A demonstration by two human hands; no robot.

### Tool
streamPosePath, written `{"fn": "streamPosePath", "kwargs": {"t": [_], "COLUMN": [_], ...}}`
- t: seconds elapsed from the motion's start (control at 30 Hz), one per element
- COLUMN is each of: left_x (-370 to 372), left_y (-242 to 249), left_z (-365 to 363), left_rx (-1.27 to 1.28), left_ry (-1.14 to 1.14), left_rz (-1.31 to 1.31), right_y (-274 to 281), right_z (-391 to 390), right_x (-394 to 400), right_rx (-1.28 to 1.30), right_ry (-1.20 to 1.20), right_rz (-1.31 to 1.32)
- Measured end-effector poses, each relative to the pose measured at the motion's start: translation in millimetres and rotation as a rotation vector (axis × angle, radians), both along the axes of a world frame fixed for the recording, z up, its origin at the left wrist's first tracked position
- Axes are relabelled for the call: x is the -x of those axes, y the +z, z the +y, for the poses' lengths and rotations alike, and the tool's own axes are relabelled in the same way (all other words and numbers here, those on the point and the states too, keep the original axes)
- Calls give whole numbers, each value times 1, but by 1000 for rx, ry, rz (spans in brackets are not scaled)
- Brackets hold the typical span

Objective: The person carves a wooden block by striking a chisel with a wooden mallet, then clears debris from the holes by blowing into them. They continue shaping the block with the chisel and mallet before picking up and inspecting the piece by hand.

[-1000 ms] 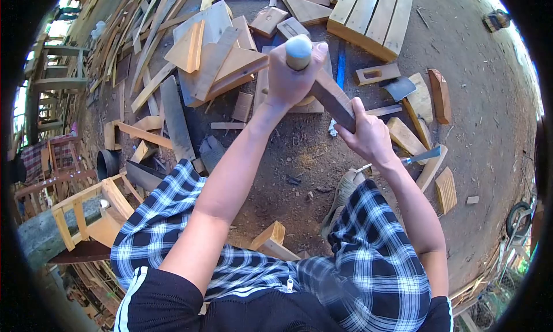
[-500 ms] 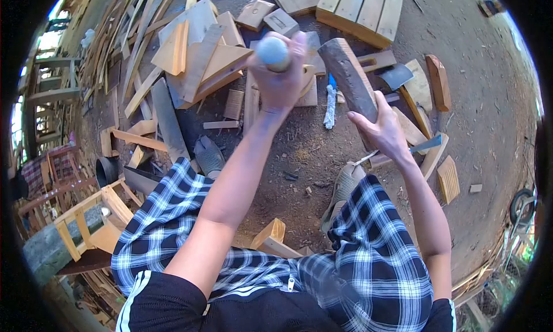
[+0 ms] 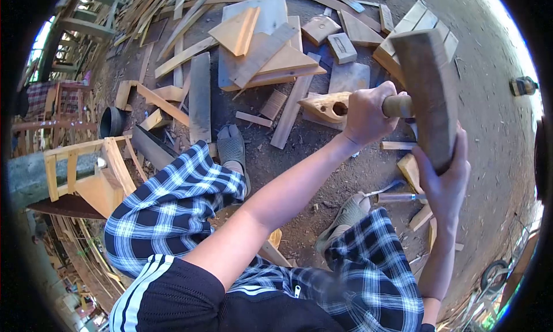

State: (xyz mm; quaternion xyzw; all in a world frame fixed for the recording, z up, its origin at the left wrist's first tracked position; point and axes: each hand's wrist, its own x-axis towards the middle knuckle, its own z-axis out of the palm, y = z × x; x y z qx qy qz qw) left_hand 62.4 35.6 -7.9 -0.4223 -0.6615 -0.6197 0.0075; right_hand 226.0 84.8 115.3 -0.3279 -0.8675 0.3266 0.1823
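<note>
My left hand is wrapped around a carved wooden tool. Its pale, pointed wooden part with round holes sticks out on the left of my fist, and its round handle end on the right. That end meets or overlaps the side of a thick, dark-faced wooden block. My right hand grips this block by its lower end, thumb on one side and fingers on the other, and holds it tilted up over the ground. Part of the tool is hidden inside my left fist.
Cut boards and angled offcuts are piled ahead on the dirt ground. A slatted wooden piece lies beyond the block. Near my right foot are a long thin tool and more offcuts. A wooden frame stands at my left.
My left hand has swung right and turned the tool from end-on to sideways, its handle end now at the block. My right hand has raised the block more upright, and the view has shifted.
</note>
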Motion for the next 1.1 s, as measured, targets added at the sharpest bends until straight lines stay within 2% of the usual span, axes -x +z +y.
{"fn": "streamPosePath", "kwargs": {"t": [0.07,0.1,0.13,0.2,0.23,0.27,0.3,0.33,0.37,0.4,0.43,0.53,0.57,0.8,0.93,1.0,1.03,1.1], "left_x": [6,7,8,12,18,22,26,27,42,48,50,50,48,52,36,36,35,43], "left_y": [-1,-2,1,7,3,5,5,2,-15,-18,-1,10,14,9,11,11,20,34], "left_z": [0,0,-1,-4,-9,-9,-14,-23,-27,-29,-36,-38,-39,-49,-49,-46,-46,-49], "left_rx": [-53,-104,-102,-165,-150,-209,-241,-166,-177,-295,-377,-420,-309,-274,-198,-298,-286,-356], "left_ry": [12,8,1,37,55,188,214,199,199,186,12,-7,7,-159,-128,5,67,64], "left_rz": [-29,-61,-67,-135,-115,-32,-234,-465,-485,-577,-785,-758,-678,-705,-557,-606,-511,-467], "right_y": [6,5,4,-2,-14,-15,-22,-33,-48,-63,-73,-108,-121,-129,-126,-130,-134,-134], "right_z": [1,-5,-8,-10,-10,-12,-9,-9,-9,-8,-7,-4,-5,-11,-15,-15,-15,-17], "right_x": [-2,-1,0,3,10,14,14,11,8,5,5,5,6,0,1,-1,-3,-5], "right_rx": [40,16,15,85,167,216,233,257,266,273,316,236,119,66,67,60,47,32], "right_ry": [-172,-215,-222,-21,38,24,20,7,2,-4,-15,121,145,168,161,152,157,167], "right_rz": [131,329,324,-15,31,1,-17,-43,-25,-6,-85,-278,-356,-378,-426,-411,-397,-385]}}
